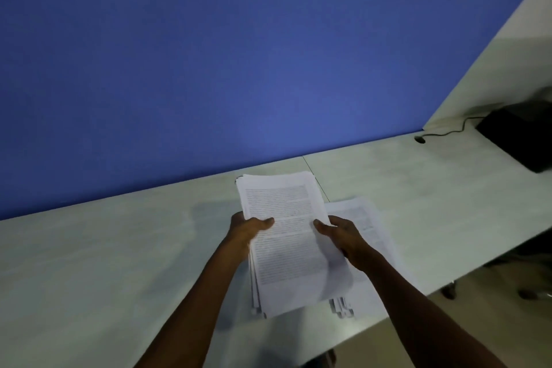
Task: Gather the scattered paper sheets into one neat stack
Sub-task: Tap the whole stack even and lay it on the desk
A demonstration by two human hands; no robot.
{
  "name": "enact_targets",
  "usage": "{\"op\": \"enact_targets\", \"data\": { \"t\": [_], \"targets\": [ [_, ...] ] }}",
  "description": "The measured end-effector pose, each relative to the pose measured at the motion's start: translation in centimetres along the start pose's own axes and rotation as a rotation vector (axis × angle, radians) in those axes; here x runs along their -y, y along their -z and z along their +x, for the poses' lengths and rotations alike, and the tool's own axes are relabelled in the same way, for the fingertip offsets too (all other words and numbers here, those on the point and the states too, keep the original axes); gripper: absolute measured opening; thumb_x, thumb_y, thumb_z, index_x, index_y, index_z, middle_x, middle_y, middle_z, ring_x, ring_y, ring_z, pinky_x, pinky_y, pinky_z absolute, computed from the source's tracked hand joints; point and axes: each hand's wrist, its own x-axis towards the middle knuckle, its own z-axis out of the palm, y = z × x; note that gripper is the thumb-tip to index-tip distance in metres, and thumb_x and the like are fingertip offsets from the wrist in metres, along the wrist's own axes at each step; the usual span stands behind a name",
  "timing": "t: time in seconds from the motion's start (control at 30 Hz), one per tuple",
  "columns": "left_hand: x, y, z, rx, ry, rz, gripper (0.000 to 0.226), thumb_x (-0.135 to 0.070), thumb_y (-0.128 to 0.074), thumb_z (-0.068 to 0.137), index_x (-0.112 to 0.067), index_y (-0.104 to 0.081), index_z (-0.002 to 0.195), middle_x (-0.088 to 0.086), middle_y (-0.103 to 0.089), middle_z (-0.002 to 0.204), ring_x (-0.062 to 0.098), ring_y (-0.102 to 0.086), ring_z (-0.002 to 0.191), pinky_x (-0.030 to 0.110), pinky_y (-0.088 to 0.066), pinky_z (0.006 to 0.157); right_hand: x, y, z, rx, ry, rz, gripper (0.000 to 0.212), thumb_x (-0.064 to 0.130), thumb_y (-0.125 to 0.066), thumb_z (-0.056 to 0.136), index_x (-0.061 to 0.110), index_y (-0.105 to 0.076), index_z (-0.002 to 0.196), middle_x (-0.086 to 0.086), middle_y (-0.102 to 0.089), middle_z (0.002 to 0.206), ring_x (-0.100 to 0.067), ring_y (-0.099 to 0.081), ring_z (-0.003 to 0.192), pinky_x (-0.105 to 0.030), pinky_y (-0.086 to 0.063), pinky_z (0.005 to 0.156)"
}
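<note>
While both hands grip paper stack [286,236] over pale desk [119,263], left hand [249,228] pinches left edge, thumb on top; right hand [340,234] pinches right edge likewise. Loose sheets [373,233] lie on desk just right of stack, partly beneath it (edges uneven). Blue partition [209,69] behind; black device [519,134] with cable [442,131] far right.

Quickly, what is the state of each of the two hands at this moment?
Left hand: closed, gripping the left edge of the stack of white printed paper sheets.
Right hand: closed, gripping the right edge of the same stack.
</note>
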Motion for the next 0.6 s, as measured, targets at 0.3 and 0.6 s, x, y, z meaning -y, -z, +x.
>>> {"op": "enact_targets", "data": {
  "t": [0.3,0.6],
  "targets": [
    [8.3,-18.1,5.1,-0.293,0.163,0.425,0.051,-0.038,-0.082,0.076,-0.009,-0.071,0.116,0.012,-0.067,0.126,0.032,-0.064,0.113,0.04,-0.052,0.101,-6.0,14.3,6.2,-0.369,-0.095,-0.464,0.026,0.037,-0.073,0.082,0.013,-0.068,0.088,-0.013,-0.074,0.099,-0.037,-0.07,0.1,-0.043,-0.058,0.084],
    [12.9,-25.5,6.3,-0.593,0.346,0.517,0.118,-0.031,-0.097,0.062,0.005,-0.027,0.148,0.026,-0.047,0.144,0.04,-0.052,0.131,0.047,-0.045,0.107,-8.7,16.5,9.2,-0.244,-0.307,-0.721,0.094,0.036,-0.09,0.068,0.005,-0.034,0.136,-0.015,-0.046,0.139,-0.037,-0.045,0.133,-0.051,-0.047,0.103]
  ]
}}
